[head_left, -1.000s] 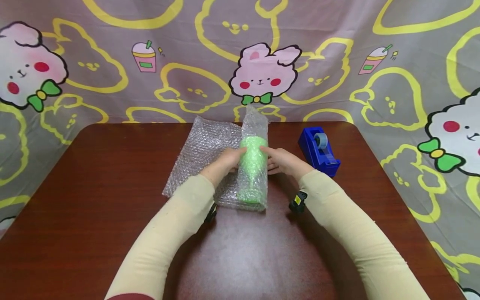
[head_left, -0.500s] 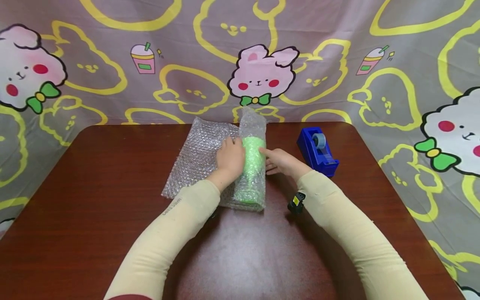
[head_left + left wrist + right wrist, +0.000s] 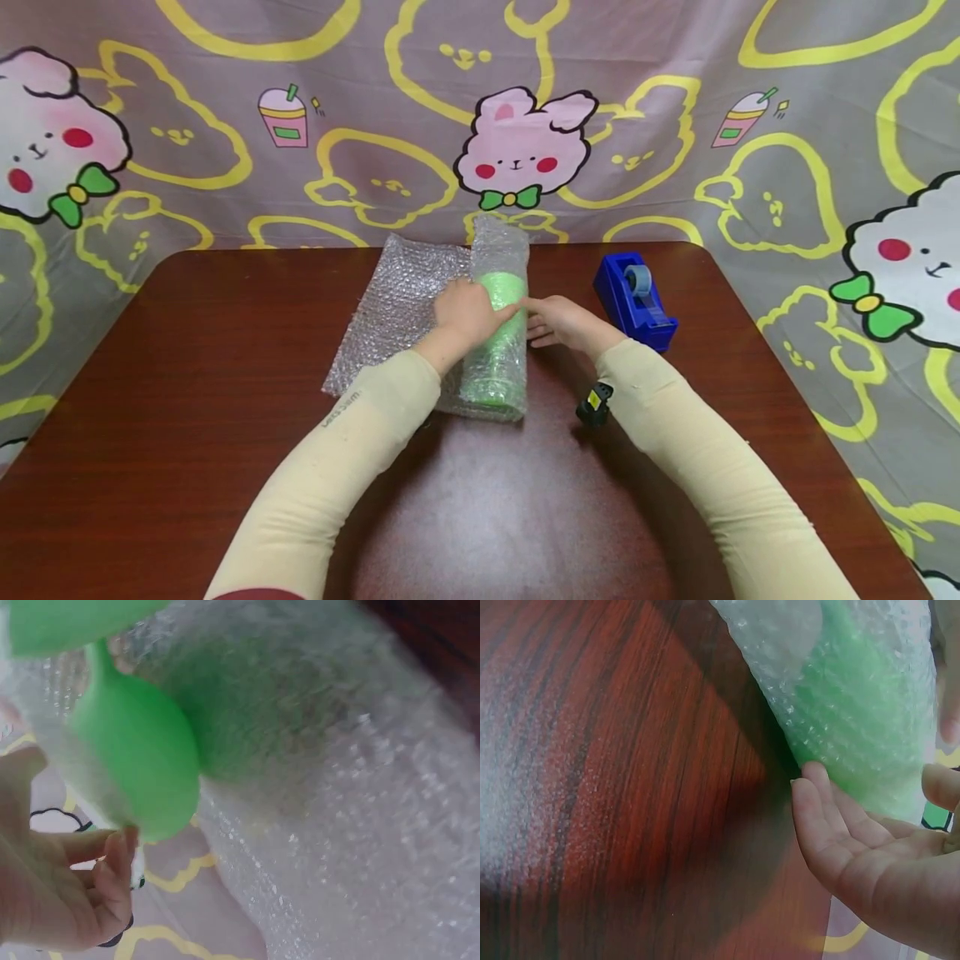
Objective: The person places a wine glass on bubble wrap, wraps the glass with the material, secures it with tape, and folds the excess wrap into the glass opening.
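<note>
A green goblet (image 3: 504,288) lies on its side in clear bubble wrap (image 3: 397,304), its bowl toward the back. In the left wrist view the goblet (image 3: 142,750) shows its bowl and stem between layers of wrap. My left hand (image 3: 467,312) holds the wrap at the bowl's left side, thumb reaching across the top; in its wrist view the curled fingertips pinch the wrap's edge by the bowl's rim. My right hand (image 3: 566,323) grips the roll from the right, fingers low along its side (image 3: 870,862) and thumb above. Some fingertips are hidden behind the wrap.
A blue tape dispenser (image 3: 636,302) with a roll of clear tape stands to the right of my right hand. The brown wooden table (image 3: 187,400) ends at a patterned cloth backdrop (image 3: 420,117). Unrolled wrap extends to the left.
My left hand lifted from the goblet's left side, turned over onto the wrap, then laid its thumb across the roll. The wrapped goblet shifted slightly left, with my right hand staying against it.
</note>
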A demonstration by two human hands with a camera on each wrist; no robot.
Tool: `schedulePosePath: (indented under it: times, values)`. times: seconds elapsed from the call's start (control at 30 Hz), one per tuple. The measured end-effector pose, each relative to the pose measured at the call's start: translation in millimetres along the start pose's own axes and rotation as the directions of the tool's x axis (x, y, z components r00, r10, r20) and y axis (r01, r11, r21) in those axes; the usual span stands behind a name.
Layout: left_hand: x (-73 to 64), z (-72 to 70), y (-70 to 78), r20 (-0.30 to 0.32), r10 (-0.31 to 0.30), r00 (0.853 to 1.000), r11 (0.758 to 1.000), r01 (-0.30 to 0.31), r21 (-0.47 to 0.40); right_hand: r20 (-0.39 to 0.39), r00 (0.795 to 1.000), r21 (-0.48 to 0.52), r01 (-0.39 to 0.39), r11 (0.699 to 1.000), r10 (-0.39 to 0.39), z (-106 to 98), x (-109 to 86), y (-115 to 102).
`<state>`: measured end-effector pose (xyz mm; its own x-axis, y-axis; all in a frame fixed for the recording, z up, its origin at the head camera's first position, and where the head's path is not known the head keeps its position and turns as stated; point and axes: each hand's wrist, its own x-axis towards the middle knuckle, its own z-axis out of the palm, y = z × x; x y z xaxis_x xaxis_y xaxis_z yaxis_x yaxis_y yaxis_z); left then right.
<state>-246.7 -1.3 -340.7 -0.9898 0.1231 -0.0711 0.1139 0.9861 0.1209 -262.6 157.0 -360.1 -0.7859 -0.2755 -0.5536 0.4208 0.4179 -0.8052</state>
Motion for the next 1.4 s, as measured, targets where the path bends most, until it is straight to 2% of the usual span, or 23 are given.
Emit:
schedulePosePath:
  times: [0.1, 0.23, 0.37, 0.57, 0.77, 0.97, 1.17, 1.27, 1.4]
  values:
    - [1.9, -3.4, -1.9, 0.056, -0.015, 0.998, 0.999, 0.016, -0.028, 0.024, 1.000, 0.000, 0.011, 1.000, -0.011, 0.4, 0.9, -0.2]
    - [3.5, -6.2, -5.9, 0.115, -0.014, 0.993, 0.993, 0.027, -0.113, 0.032, 0.999, -0.005, 0.012, 1.000, -0.011, 1.5, 2.2, -0.6]
    - [3.1, -10.0, -9.1, 0.142, 0.010, 0.990, 0.981, 0.018, -0.194, 0.022, 1.000, -0.013, 0.011, 1.000, -0.011, 2.8, 2.2, -1.0]
    - [2.5, -15.9, -12.7, 0.165, 0.031, 0.986, 0.944, 0.025, -0.328, 0.028, 1.000, -0.019, 0.014, 1.000, -0.013, 4.7, 1.4, -0.3]
    - [5.3, -18.7, -17.2, 0.202, 0.037, 0.979, 0.929, 0.041, -0.369, 0.035, 0.999, -0.026, 0.019, 0.999, -0.018, 6.4, 3.0, -0.8]
    - [7.7, -20.8, -22.9, 0.251, 0.026, 0.968, 0.894, 0.090, -0.438, 0.045, 0.998, -0.037, 0.035, 0.999, -0.033, 5.5, 4.2, -1.0]
    - [8.8, -21.1, -28.1, 0.298, 0.023, 0.954, 0.849, 0.139, -0.509, 0.060, 0.997, -0.047, 0.048, 0.998, -0.045, 4.7, 5.4, -0.3]
    - [9.0, -21.2, -30.7, 0.315, 0.027, 0.949, 0.840, 0.149, -0.521, 0.067, 0.997, -0.051, 0.050, 0.997, -0.046, 4.9, 7.6, 1.0]
    - [9.9, -20.8, -35.2, 0.347, 0.035, 0.937, 0.817, 0.174, -0.550, 0.066, 0.997, -0.051, 0.046, 0.998, -0.043, 6.0, 9.7, 2.4]
